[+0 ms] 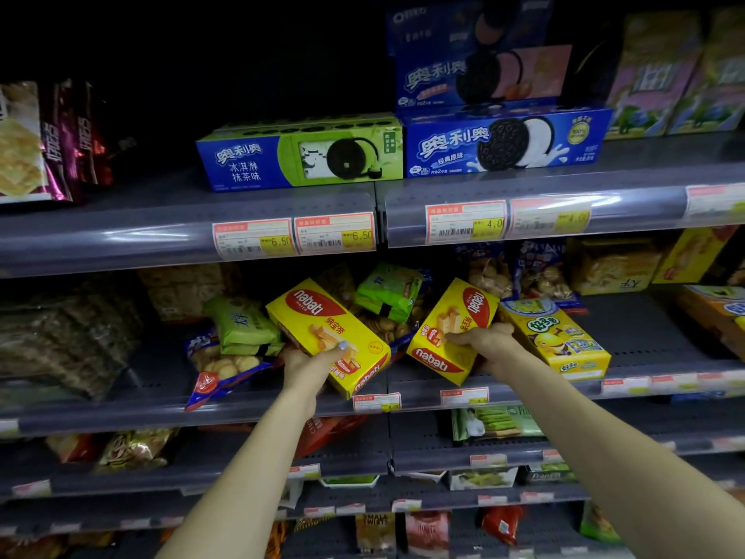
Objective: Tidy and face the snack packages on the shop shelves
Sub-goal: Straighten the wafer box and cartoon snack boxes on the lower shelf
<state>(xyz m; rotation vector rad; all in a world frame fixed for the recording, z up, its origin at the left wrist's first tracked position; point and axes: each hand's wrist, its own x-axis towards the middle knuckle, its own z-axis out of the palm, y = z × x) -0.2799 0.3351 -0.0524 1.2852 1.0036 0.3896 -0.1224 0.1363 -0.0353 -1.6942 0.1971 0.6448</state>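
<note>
Left hand grips one yellow cardboard Nabati wafer box; right hand grips another tilted yellow Nabati box at its 9 o'clock, both on the grey middle shelf.

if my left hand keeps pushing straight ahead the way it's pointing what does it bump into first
Probably the green packets stacked just behind the yellow Nabati box that your left hand holds, though depth is hard to judge here.

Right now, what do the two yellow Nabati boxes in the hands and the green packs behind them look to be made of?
Left Nabati box, in the left hand: printed cardboard, semi-gloss; sharp edges, flat faces.
Right Nabati box, in the right hand: the same, with crisp corners.
Green packs: probably soft plastic film; their surfaces crease and bulge.
</note>
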